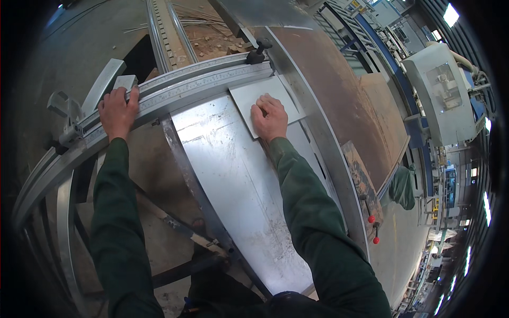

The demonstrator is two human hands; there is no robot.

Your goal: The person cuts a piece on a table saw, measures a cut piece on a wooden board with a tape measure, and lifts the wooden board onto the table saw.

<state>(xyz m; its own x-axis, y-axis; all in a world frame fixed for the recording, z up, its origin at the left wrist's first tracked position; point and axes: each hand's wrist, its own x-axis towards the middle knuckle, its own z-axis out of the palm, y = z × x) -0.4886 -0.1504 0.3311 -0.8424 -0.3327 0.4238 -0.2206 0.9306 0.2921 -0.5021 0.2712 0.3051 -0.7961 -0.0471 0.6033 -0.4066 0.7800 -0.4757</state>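
Green sleeve [321,217] near flat, pale-grey panel [244,98]

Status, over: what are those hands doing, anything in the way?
Left hand on the silver rail. Right hand curled on the pale panel. Panel on the metal table; only that hand on top.

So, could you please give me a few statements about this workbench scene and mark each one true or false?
1. The left hand lies on the panel. False: the left hand is on the rail.
2. The right hand is on the panel, its fingers curled. True.
3. Both sleeves are dark green. True.
4. The two lever knobs are yellow. False: the lever knobs are red.
5. A black knob stands near the far right end of the rail. True.
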